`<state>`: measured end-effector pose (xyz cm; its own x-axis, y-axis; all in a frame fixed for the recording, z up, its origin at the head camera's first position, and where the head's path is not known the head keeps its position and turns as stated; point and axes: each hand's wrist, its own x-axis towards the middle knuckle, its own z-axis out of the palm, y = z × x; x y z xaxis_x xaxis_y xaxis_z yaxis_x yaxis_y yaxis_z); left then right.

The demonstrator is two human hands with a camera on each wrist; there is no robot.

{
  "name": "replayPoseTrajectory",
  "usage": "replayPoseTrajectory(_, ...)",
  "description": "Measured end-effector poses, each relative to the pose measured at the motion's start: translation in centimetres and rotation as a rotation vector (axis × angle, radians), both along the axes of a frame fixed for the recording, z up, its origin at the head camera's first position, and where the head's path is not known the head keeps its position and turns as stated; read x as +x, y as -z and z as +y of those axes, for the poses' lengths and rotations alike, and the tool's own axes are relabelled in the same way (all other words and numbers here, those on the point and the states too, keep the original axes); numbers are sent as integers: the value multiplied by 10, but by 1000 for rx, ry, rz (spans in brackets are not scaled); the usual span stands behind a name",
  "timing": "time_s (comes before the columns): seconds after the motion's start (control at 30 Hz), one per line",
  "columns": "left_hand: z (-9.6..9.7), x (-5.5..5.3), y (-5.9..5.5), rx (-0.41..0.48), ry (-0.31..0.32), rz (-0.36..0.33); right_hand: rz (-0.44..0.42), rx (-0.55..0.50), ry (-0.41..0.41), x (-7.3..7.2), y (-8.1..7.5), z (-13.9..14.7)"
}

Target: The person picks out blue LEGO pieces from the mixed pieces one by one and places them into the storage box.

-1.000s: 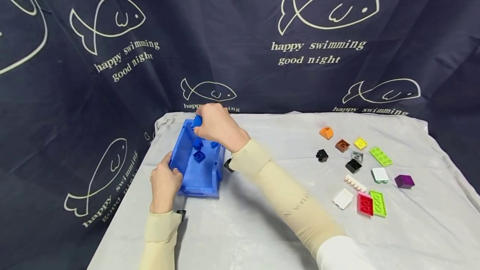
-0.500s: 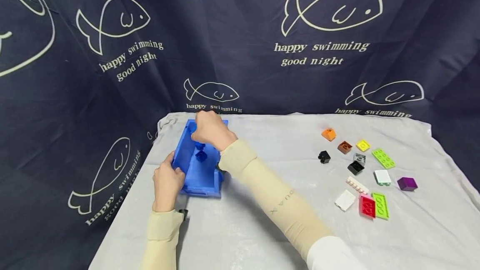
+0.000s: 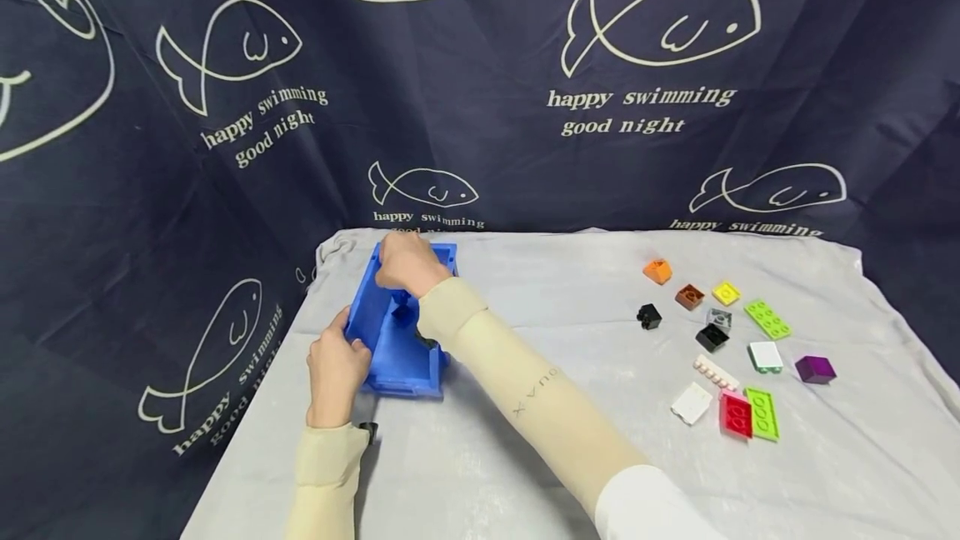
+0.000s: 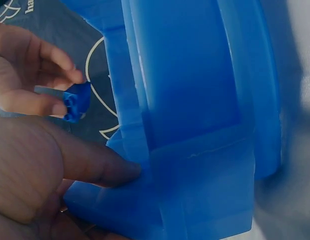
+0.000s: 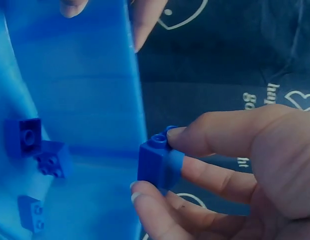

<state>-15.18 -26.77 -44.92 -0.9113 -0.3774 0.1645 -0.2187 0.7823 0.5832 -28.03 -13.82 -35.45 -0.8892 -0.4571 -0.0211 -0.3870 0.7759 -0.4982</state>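
My left hand (image 3: 336, 373) grips the left wall of a blue plastic bin (image 3: 390, 373), the thumb on the inner side. Between thumb and fingers, my right hand (image 3: 408, 263) pinches a blue toy brick (image 5: 157, 159), studs showing, over the bin's far left part. From the head view that brick is hidden behind the hand. Inside the bin lie several blue bricks; the right wrist view shows a square brick (image 5: 24, 137), another with its studs outward (image 5: 53, 159) and a third (image 5: 31, 214) nearer the camera.
Loose bricks spread over the white cloth on the right: an orange brick (image 3: 657, 271), a black brick (image 3: 649, 317), a lime brick (image 3: 767, 319), a purple brick (image 3: 815, 369), a red brick (image 3: 736, 415) and others. A dark fish-print curtain (image 3: 480, 90) hangs behind the table.
My right hand has moved slightly left and down over the bin with the blue brick in it. The left hand keeps its hold on the bin wall.
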Motion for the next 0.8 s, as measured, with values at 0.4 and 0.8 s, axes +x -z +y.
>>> replayPoseTrajectory(0.4,-1,-1,1,-3,1,12,-71,60,59,-7,12,-9)
replayPoseTrajectory(0.8,0,0,1,13,5,-1,-143,111,88,3,21,-17)
